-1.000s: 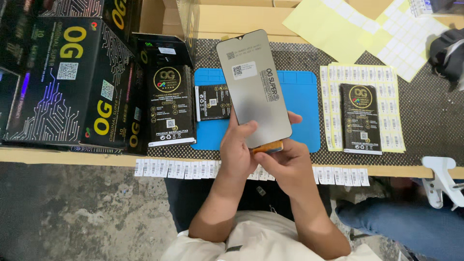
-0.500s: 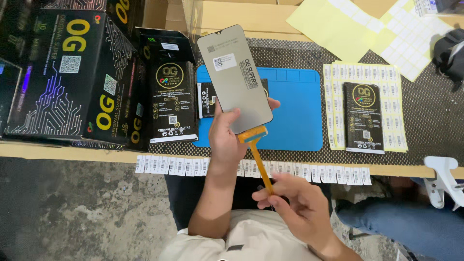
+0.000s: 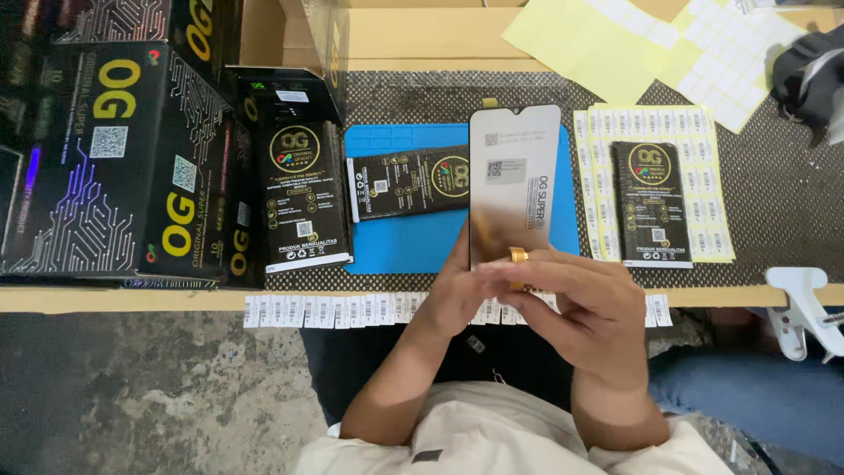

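I hold the phone display panel (image 3: pixel 513 180) upright in the middle of the frame, above the blue work mat (image 3: pixel 413 242) on the bench (image 3: pixel 774 202). My left hand (image 3: pixel 462 286) has its grip closed around the panel's lower left edge, and my right hand (image 3: pixel 576 303) curls over the bottom edge, fingers closed where the orange flex ribbon (image 3: pixel 519 256) peeks out. A small black box (image 3: pixel 409 183) lies on the mat just left of the panel, and another black box (image 3: pixel 652 202) sits on the label sheets (image 3: pixel 712 176) at right. I judge the ribbon the weak point: pinching or bending it sharply could crease or tear it. The thin panel could also slip and strike the bench edge.
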